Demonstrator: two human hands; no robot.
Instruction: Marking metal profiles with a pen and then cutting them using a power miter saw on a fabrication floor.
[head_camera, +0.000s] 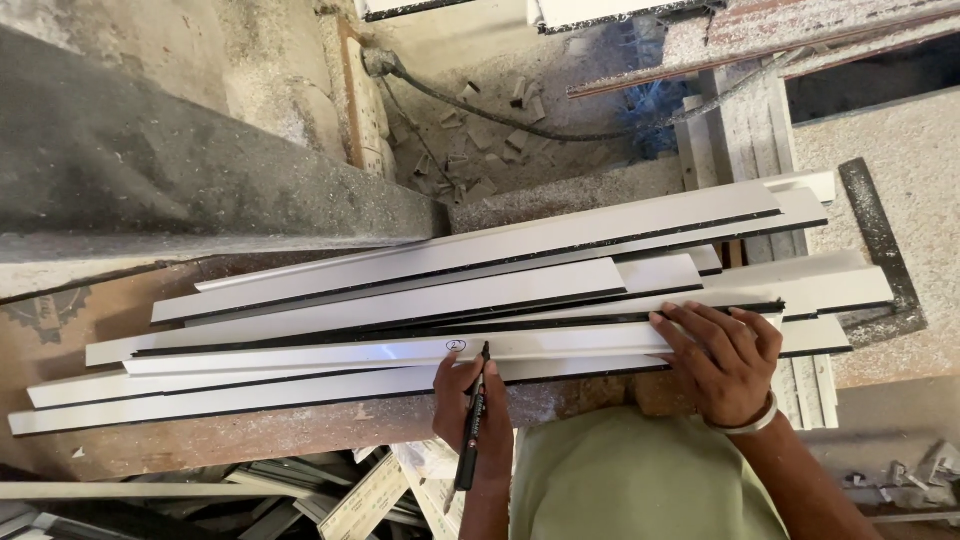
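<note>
While a dusty desk fills the lower left and middle of the frame, a stack of long white strips with dark edges lies across it, fanned slightly and running from the lower left toward the upper right. Beyond the stack, at the top centre, a sawdust-covered floor holds small offcuts and a dark cable, and a metal square rests at the right edge. One white strip near the front of the stack is the one being worked on; it looks thin, stiff and fairly light, with a smooth face that would probably slide easily, so pressing it flat from above seems the surest hold, and its length suggests it could flex if lifted by one end. The right hand lies spread on that strip at centre right, fingers pressed down, a bangle on the wrist. The left hand, at lower centre, pinches a black pen whose tip touches the strip beside a small circled mark.
</note>
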